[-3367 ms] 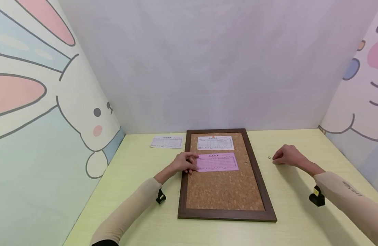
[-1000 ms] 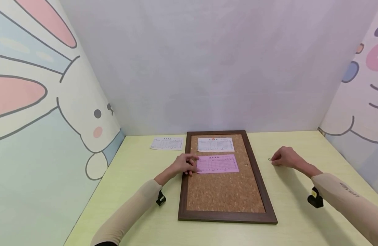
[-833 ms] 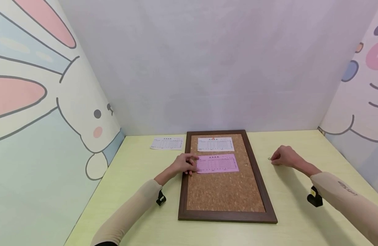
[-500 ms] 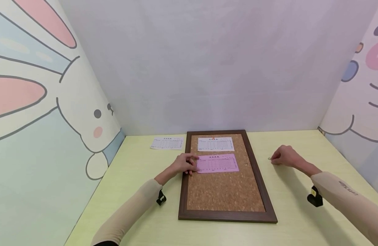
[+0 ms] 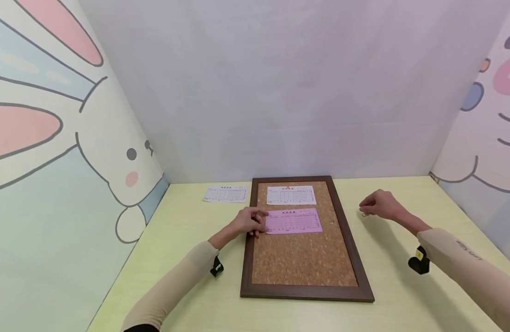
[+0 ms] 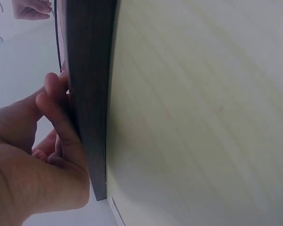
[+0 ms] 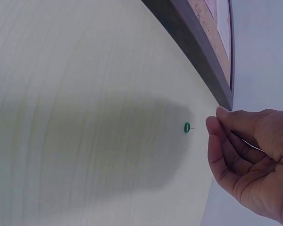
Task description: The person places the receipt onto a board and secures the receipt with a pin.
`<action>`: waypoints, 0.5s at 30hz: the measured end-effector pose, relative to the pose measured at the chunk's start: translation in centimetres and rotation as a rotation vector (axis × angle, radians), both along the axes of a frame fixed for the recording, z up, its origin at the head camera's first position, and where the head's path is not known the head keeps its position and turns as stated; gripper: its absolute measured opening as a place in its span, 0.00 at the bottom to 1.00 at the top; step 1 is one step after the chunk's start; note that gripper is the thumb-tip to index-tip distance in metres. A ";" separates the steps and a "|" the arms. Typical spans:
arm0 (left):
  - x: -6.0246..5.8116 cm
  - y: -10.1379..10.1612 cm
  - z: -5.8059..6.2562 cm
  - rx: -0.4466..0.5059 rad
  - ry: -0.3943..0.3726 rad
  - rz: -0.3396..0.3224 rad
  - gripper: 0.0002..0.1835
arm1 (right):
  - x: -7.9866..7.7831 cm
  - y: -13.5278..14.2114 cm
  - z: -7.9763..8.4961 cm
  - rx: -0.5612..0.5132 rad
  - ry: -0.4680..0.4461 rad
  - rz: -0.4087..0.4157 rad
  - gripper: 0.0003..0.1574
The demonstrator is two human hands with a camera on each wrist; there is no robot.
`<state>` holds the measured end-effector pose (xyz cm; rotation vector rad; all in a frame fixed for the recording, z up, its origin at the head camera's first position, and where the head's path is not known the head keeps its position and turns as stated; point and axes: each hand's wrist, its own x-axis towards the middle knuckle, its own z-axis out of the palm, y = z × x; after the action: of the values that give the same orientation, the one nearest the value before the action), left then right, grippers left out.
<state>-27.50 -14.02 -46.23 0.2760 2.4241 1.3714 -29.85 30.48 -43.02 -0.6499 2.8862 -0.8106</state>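
On the cork board (image 5: 304, 263) lies a pink printed slip (image 5: 294, 221), below a white printed slip (image 5: 291, 195). My left hand (image 5: 247, 221) reaches over the left side of the frame, its thumb and forefinger spaced apart on the slip's left edge. The board's frame hides part of that contact in the left wrist view. Right of the board, my right hand (image 5: 381, 204) hovers just above a small green thumbtack (image 7: 187, 127) that lies on the table. Its fingers (image 7: 219, 160) are curled, thumb against forefinger, and nothing shows between them.
Another white slip (image 5: 225, 194) lies on the table left of the board. The dark wooden frame (image 5: 306, 291) rings the cork. A pale back wall (image 5: 279, 92) and cartoon-printed side panels (image 5: 132, 198) enclose the pale yellow table (image 5: 196, 295).
My right hand came close to the thumbtack, stayed by it, then rose slightly and shifted left over it. The left hand and the pink slip have kept their places.
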 end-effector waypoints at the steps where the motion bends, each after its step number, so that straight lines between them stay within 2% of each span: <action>1: 0.0 0.0 0.0 0.001 -0.001 -0.002 0.27 | -0.1 -0.2 0.1 -0.009 0.005 0.004 0.12; 9: -0.1 0.0 0.1 0.015 -0.007 -0.003 0.27 | -0.8 -2.9 0.0 -0.071 0.025 0.006 0.12; 15: -0.2 -0.1 0.0 0.020 -0.023 -0.014 0.26 | -0.6 -5.3 0.0 -0.111 0.015 0.037 0.10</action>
<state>-27.68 -14.07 -46.19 0.2808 2.3867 1.3856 -30.48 25.23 -43.03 -0.7207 2.8498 -0.9706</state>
